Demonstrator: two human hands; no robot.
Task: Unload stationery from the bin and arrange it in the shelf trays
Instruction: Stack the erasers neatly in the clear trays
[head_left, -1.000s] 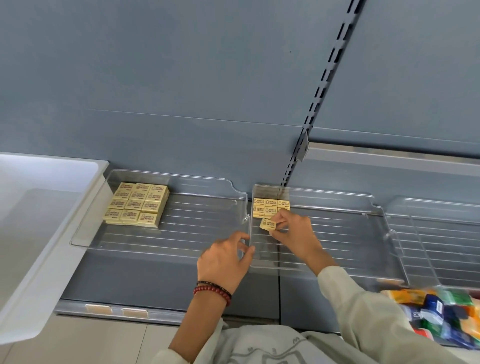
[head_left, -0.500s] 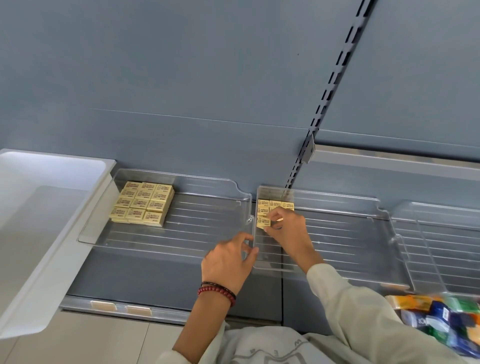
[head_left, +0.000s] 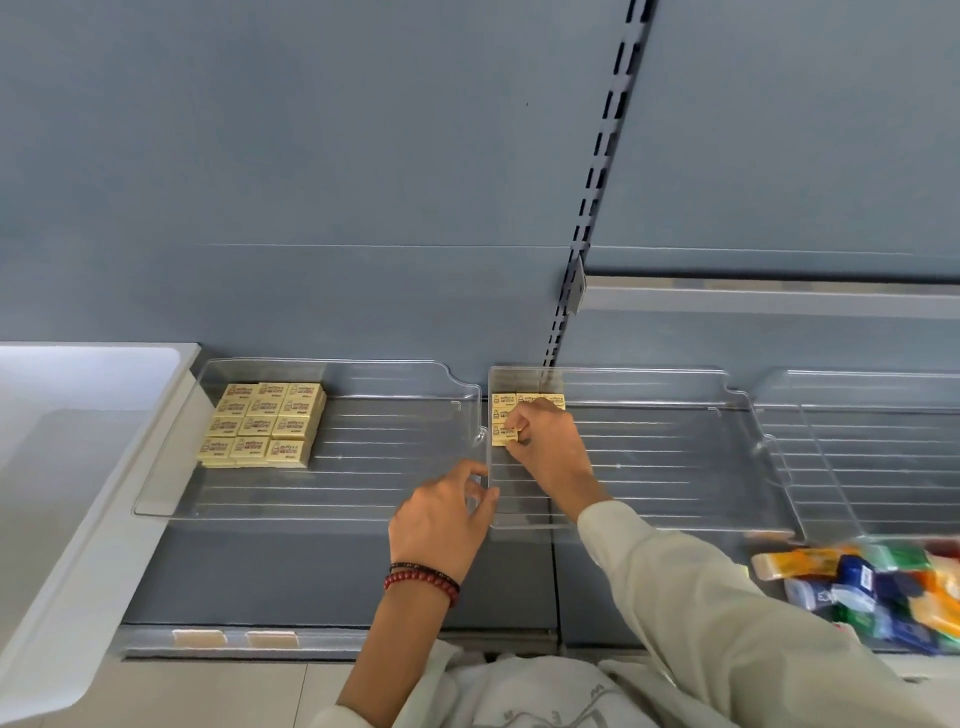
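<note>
Right hand (head_left: 550, 447) pinches pad (head_left: 505, 439) at mid tray (head_left: 649, 372) back-left corner, covering neighbour pads. Left hand (head_left: 441, 525) grips that tray's left wall. Left of left hand: left tray (head_left: 395, 467), 12-pad block (head_left: 262, 423). Right of right arm: third tray (head_left: 883, 467), coloured packs (head_left: 883, 584). Trays: 3.

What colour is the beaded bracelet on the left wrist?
Dark red; the bracelet shows best in the head view.

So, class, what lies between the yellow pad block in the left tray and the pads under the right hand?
Head view: only bare ribbed floor of the left tray, then its side wall beside the wall of the middle tray. No stationery there.
</note>
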